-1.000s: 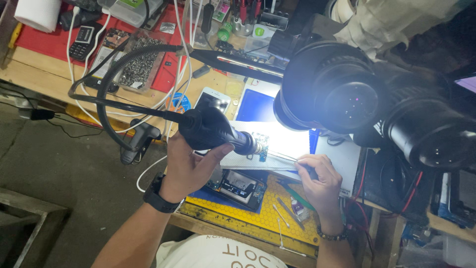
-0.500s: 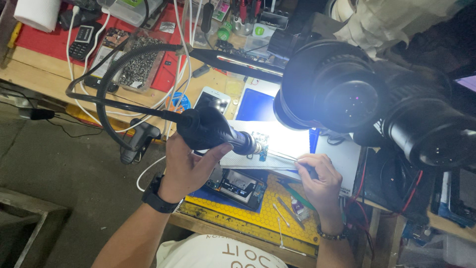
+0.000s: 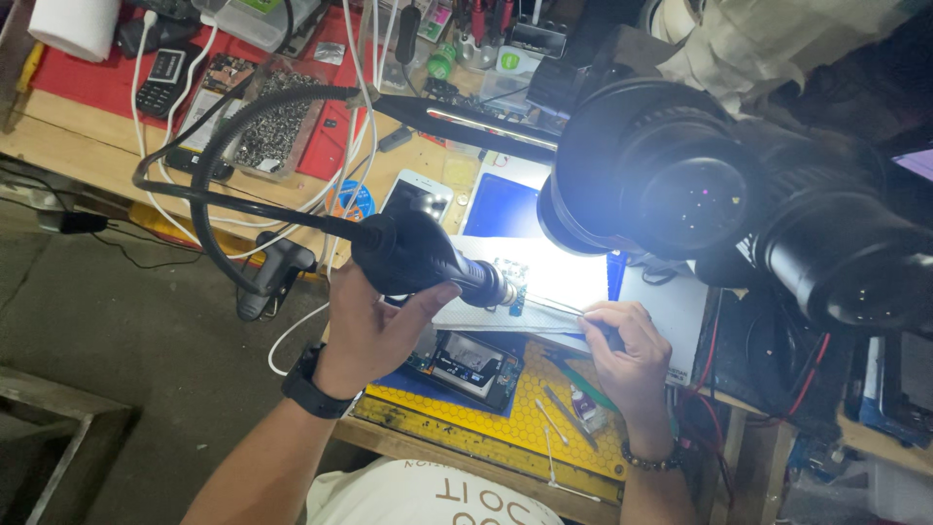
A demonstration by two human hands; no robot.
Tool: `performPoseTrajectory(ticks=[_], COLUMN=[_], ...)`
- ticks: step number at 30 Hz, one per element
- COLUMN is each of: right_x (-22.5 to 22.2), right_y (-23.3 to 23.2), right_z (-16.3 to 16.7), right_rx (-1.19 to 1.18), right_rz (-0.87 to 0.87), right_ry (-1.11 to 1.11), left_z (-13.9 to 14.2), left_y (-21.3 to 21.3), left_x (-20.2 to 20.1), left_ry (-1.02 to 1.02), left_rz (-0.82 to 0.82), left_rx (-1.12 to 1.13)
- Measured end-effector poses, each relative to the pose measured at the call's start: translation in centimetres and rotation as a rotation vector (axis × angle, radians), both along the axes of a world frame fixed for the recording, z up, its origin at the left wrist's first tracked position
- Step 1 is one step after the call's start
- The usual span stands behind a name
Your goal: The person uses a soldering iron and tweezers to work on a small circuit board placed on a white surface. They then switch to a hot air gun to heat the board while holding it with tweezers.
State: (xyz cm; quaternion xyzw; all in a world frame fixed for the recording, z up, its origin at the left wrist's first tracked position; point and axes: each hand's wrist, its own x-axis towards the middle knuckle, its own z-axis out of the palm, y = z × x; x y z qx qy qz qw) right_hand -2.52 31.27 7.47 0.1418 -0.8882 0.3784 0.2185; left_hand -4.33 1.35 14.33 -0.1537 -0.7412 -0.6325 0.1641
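1. Left hand (image 3: 374, 326) wrapped around black hot-air gun handle (image 3: 418, 255), thumb up along its side, nozzle pointing right at small circuit board (image 3: 512, 282).
2. Right hand (image 3: 622, 352) closed in a pinch on thin tweezers (image 3: 559, 305), tips reaching left to the circuit board, just beside the nozzle.
3. Circuit board sits on white pad (image 3: 544, 292) under bright light, mid table (image 3: 68, 136), below microscope head (image 3: 671, 185).
4. Black corrugated hose (image 3: 219, 165) loops from handle's back end up and left over the table.
5. Opened phone body (image 3: 466, 365) lies on yellow honeycomb mat (image 3: 505, 428) just under the hands, near table's front edge.
6. White-framed phone (image 3: 416, 194) lies face up above the handle, next to blue mat (image 3: 505, 206).
7. Black wristwatch (image 3: 313, 384) on left wrist; bead bracelet (image 3: 649, 461) on right wrist.
8. Red mat (image 3: 107, 83) at table's far left holds a keypad phone (image 3: 160, 80) and a tray of small dark parts (image 3: 277, 122).
9. White paper roll (image 3: 73, 24) in top left corner.
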Motion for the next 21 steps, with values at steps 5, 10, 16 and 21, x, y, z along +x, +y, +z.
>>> performPoseTrajectory(ticks=[5,10,16,21], right_x=[0.13,0.13,-0.04,-0.12], right_y=[-0.1,-0.04,-0.1,-0.15], right_z=[0.08,0.03,-0.07,-0.03], right_rx=[0.005,0.012,0.012,0.012], right_rz=[-0.006,-0.008,-0.013,-0.015], right_ry=[0.001,0.001,0.0,-0.012], left_z=[-0.14,-0.24,-0.38,-0.22], left_y=[0.18,-0.18,-0.31,-0.4], left_x=[-0.2,-0.14,-0.34,-0.59], left_ry=[0.046,0.025,0.063,0.045], left_rz=[0.004,0.019,0.005,0.011], left_rx=[-0.049,-0.015,-0.037,-0.069])
